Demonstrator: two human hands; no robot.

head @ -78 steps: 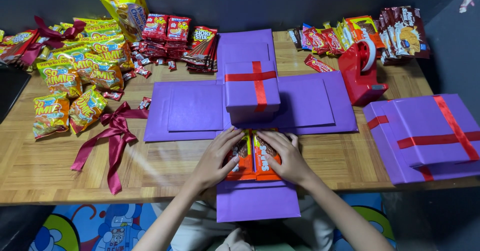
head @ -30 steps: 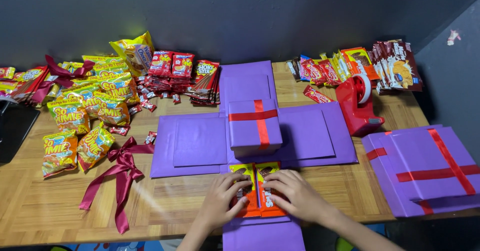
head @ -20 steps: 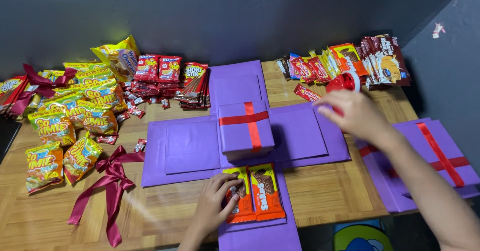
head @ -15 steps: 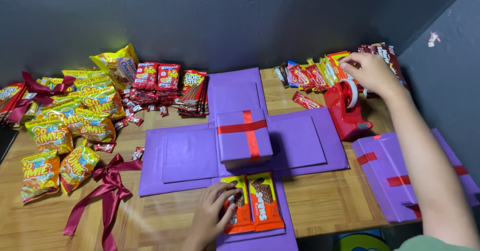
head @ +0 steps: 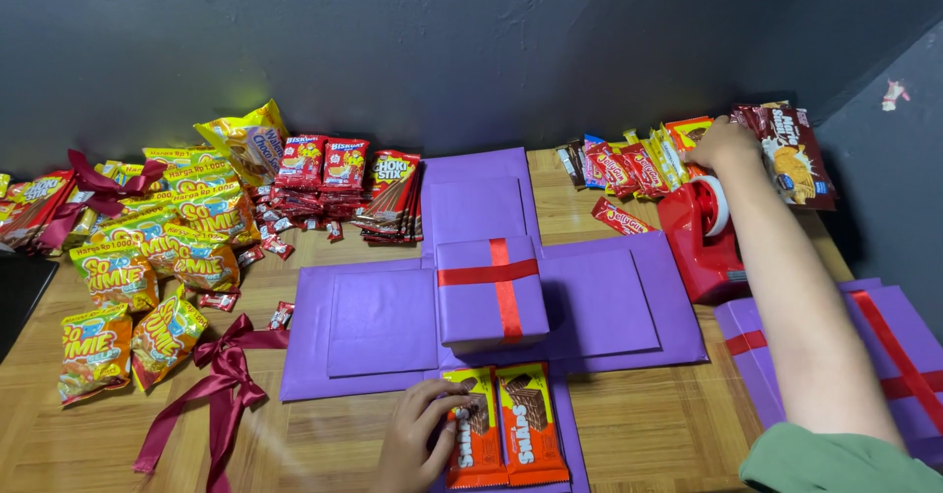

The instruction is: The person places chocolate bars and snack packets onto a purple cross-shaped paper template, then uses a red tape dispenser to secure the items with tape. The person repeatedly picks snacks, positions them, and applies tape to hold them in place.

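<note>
Wooden table [head: 629,434] first, wide and full. Purple flat box [head: 383,321] opened out like a cross in the middle of it, four flaps lying down. Three flaps bare so far: the left, the right and the far one. Only the flap at the near edge filled, with two orange snack bars [head: 506,424] side by side, touching. Purple lid [head: 884,346] with red ribbon waiting at the right edge. Heaps of yellow bags [head: 147,247] toward the far left corner and red packets [head: 629,169] toward the far right corner, not yet used. Small purple box [head: 489,292] with a red ribbon cross, shut, sitting right in the middle of the flat box. Red tape holder [head: 697,238] just beside the right flap. Left hand [head: 413,444] lying open, fingers spread, resting on the left bar and gripping nothing. Right hand [head: 722,144] stretched out to the packets by the far right corner, fingers curled down; cannot tell if anything is held.
</note>
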